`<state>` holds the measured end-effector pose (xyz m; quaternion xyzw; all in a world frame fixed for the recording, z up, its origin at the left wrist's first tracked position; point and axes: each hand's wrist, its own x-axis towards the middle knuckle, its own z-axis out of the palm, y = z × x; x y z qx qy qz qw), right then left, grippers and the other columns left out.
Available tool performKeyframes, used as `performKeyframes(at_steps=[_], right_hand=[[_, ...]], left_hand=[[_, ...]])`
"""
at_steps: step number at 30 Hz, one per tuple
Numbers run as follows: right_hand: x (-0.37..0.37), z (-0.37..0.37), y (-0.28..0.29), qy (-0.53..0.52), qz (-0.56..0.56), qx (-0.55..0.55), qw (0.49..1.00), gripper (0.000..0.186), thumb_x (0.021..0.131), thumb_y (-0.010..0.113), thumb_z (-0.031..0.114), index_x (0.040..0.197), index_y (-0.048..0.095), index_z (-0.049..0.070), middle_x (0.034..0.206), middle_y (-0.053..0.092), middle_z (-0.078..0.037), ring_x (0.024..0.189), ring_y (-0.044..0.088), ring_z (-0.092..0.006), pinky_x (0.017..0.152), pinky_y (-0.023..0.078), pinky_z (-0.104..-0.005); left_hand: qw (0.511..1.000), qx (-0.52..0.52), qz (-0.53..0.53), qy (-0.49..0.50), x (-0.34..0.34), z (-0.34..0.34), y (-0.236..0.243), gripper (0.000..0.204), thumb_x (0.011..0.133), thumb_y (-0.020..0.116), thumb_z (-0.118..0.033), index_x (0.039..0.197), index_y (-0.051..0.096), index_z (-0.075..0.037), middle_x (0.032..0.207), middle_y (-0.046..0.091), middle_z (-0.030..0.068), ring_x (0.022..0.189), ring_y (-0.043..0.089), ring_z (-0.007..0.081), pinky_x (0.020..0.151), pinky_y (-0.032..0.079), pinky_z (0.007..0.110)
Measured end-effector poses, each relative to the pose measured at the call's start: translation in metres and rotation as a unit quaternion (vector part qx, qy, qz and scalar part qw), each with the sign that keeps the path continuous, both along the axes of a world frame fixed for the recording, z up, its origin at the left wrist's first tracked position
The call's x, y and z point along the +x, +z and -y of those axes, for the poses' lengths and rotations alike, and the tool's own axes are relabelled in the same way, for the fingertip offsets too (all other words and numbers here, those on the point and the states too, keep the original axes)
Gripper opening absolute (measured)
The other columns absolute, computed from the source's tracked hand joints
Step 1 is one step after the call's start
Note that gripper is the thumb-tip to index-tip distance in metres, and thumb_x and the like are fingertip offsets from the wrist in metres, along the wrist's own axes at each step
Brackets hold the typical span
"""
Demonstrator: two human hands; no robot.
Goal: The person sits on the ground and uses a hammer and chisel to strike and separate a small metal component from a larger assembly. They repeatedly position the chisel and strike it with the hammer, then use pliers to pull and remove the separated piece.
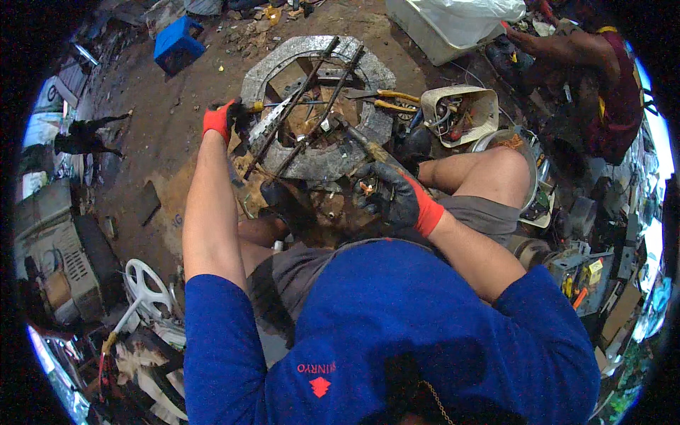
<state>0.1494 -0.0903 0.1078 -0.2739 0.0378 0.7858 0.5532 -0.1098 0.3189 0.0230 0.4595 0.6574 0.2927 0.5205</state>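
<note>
My left hand (225,120), in a red and black glove, is closed round the handle of a screwdriver (258,107). Its thin shaft points right across a round grey metal frame (384,76). Two dark rods (295,106) lie slantwise over this frame, with a pale metal strip (273,122) beside them. My right hand (392,190), gloved alike, grips a long tool with a worn yellowish handle (377,151); its dark far end reaches over the frame, and its kind is unclear. A small pale bit (367,188) shows at the right fingers.
Yellow-handled pliers (397,99) lie at the frame's right edge, next to a cream container (464,112) of scrap parts. A white bin (432,32) and another person (602,85) are at the far right. A blue stool (177,44) and dog (88,136) are left.
</note>
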Motion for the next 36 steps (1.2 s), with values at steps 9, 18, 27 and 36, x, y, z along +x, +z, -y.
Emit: performKeyframes(at_steps=[9, 18, 27, 36], right_hand=[[0.007, 0.004, -0.014, 0.018, 0.018, 0.03, 0.999, 0.034, 0.099, 0.049, 0.034, 0.124, 0.056, 0.013, 0.109, 0.065, -0.005, 0.094, 0.065, -0.0211, 0.08, 0.054, -0.0415], [-0.002, 0.005, -0.001, -0.059, -0.035, 0.093, 0.993, 0.033, 0.099, 0.05, 0.031, 0.124, 0.056, 0.009, 0.112, 0.065, -0.008, 0.105, 0.062, -0.0245, 0.093, 0.049, -0.0406], [-0.032, 0.011, 0.029, -0.097, 0.363, 0.273, 0.886, 0.037, 0.1, 0.05, 0.02, 0.133, 0.046, 0.006, 0.123, 0.056, -0.006, 0.11, 0.055, -0.0157, 0.095, 0.046, -0.0337], [-0.038, 0.013, 0.037, -0.001, 0.391, 0.24, 0.889, 0.043, 0.094, 0.059, 0.02, 0.133, 0.047, 0.007, 0.119, 0.057, -0.003, 0.107, 0.053, -0.0124, 0.093, 0.043, -0.0294]], left_hand=[[0.897, 0.146, -0.277, -0.312, 0.051, 0.063, 0.06, 0.048, 0.076, 0.075, -0.04, 0.105, 0.066, -0.003, 0.1, 0.07, 0.0156, 0.094, 0.066, 0.025, 0.084, 0.049, 0.035], [0.93, 0.326, -0.093, -0.144, 0.06, 0.175, 0.127, 0.048, 0.082, 0.07, -0.024, 0.122, 0.055, -0.001, 0.12, 0.06, 0.0161, 0.109, 0.058, 0.0269, 0.094, 0.045, 0.037], [0.959, 0.091, 0.209, -0.169, 0.088, 0.372, 0.162, 0.051, 0.077, 0.076, -0.006, 0.123, 0.054, 0.0, 0.118, 0.062, 0.0101, 0.107, 0.059, 0.0166, 0.094, 0.047, 0.032], [0.947, 0.164, 0.107, -0.254, 0.062, 0.35, 0.184, 0.061, 0.069, 0.079, 0.0, 0.124, 0.053, -0.002, 0.118, 0.061, 0.0088, 0.108, 0.058, 0.017, 0.096, 0.046, 0.033]])
